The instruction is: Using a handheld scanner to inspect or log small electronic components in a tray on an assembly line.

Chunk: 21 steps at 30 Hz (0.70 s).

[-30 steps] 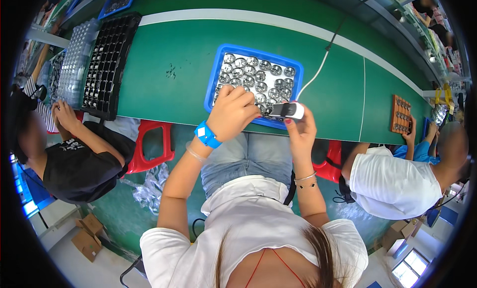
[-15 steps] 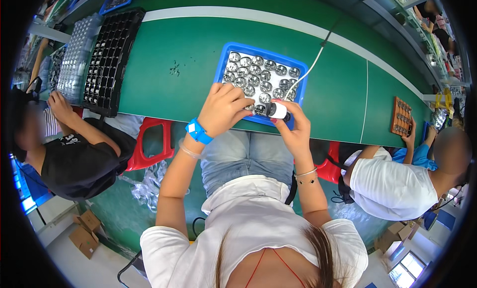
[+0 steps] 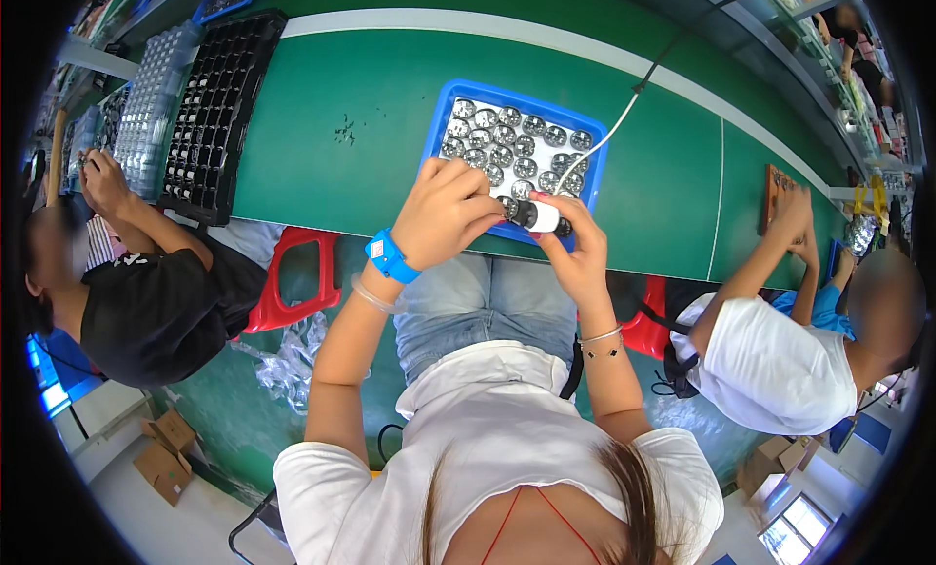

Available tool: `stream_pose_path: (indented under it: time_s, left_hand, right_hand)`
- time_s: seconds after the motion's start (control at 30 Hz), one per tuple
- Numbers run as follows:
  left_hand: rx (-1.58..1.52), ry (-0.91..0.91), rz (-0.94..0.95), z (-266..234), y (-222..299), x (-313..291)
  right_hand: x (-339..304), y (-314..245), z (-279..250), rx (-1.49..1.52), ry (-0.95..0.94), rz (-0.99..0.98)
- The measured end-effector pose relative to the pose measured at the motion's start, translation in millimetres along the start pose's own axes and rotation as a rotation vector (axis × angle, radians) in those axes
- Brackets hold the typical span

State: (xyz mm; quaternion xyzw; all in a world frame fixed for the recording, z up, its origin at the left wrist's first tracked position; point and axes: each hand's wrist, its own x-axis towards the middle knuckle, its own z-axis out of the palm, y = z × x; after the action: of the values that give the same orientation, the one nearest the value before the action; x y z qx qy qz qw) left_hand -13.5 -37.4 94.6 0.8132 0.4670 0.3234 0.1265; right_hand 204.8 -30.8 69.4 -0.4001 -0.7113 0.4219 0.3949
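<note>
In my right hand is a short white cylinder with black ends, gripped between thumb and fingers. Its left end meets a small shiny dark round piece, which the closed fingertips of my left hand pinch. Both hands are over the near edge of a blue tray. Inside lie several shiny domed round pieces on a white liner. A white cable runs down to my right hand; its end is hidden by the fingers.
A black compartment tray and clear plastic trays stand at the left on the green table. Small dark bits lie scattered. Co-workers sit on both sides, the right one beside a brown board.
My left fingertips have brought the dark round piece up against the cylinder's end, and the cylinder has tilted slightly. The blue tray has shifted a little. Both co-workers' arms have moved.
</note>
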Motion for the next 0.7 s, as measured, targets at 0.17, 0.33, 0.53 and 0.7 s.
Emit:
stream_pose_path:
  time_s: [0.17, 0.33, 0.53, 0.7]
  left_hand:
    - [0.012, 0.017, 0.001, 0.1, 0.6, -0.4]
    - [-0.028, 0.076, 0.016, 1.2, 5.8, 4.4]
    - [-0.012, 0.068, 0.004, -1.2, 7.3, 4.6]
    - [0.082, -0.011, 0.004, 2.6, -6.9, -6.2]
  right_hand:
    - [-0.6, -1.4, -0.8, 0.146, 0.065, 0.102]
    - [1.9, -3.3, -0.8, 0.072, 0.005, 0.011]
    - [0.0, -0.8, -0.7, 0.053, -0.009, -0.008]
    - [0.8, -0.5, -3.3, 0.406, 0.281, 0.128]
